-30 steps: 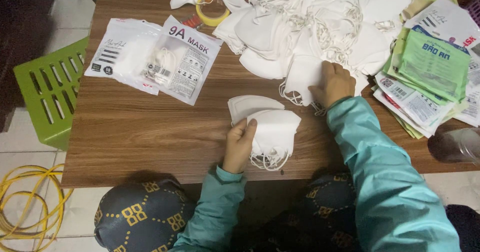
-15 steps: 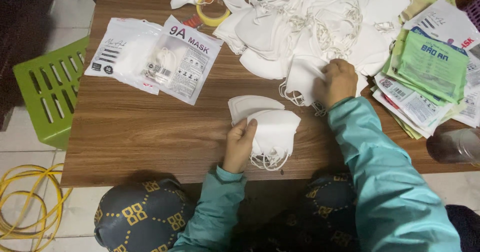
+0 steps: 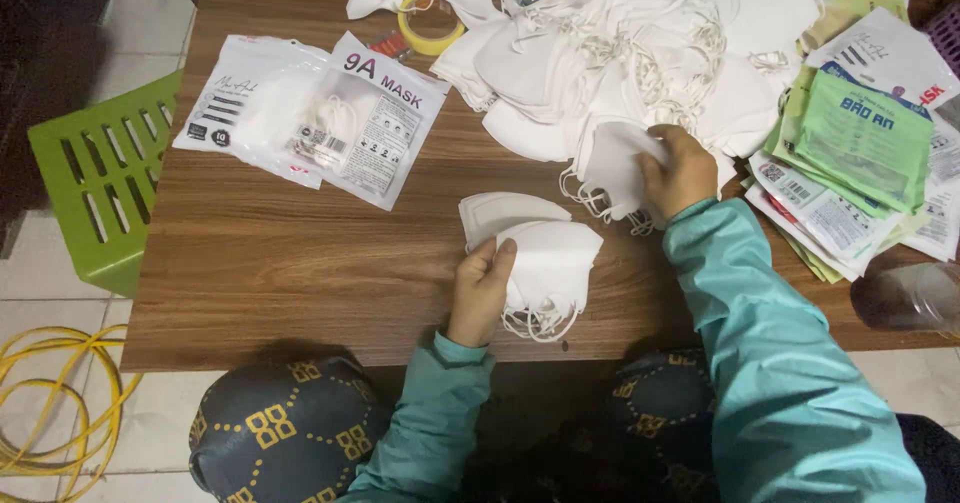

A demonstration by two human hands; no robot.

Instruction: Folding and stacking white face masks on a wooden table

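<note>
White masks everywhere in the head view, which is the only one I've got. The left hand (image 3: 480, 293) rests its fingers flat, mostly open, on a small stack of folded masks (image 3: 535, 253) near the table's front edge, pinning rather than gripping. The right hand (image 3: 682, 171) is curled shut around a single white mask (image 3: 615, 163) at the near edge of the big loose mask pile (image 3: 640, 53). A second ago that hand sat lower and the mask lay flat in the heap; now it's lifted clear with its loops dangling, so I'd say one more is on its way to the stack.

Surface is a wood-grain table (image 3: 300, 283), with two sealed mask packets (image 3: 310, 118) on the left, a yellow tape roll (image 3: 432, 23) behind, and green and white empty wrappers (image 3: 860, 153) at right. Off the table: a green plastic stool (image 3: 95, 178), yellow cable (image 3: 50, 403), tiled floor.
</note>
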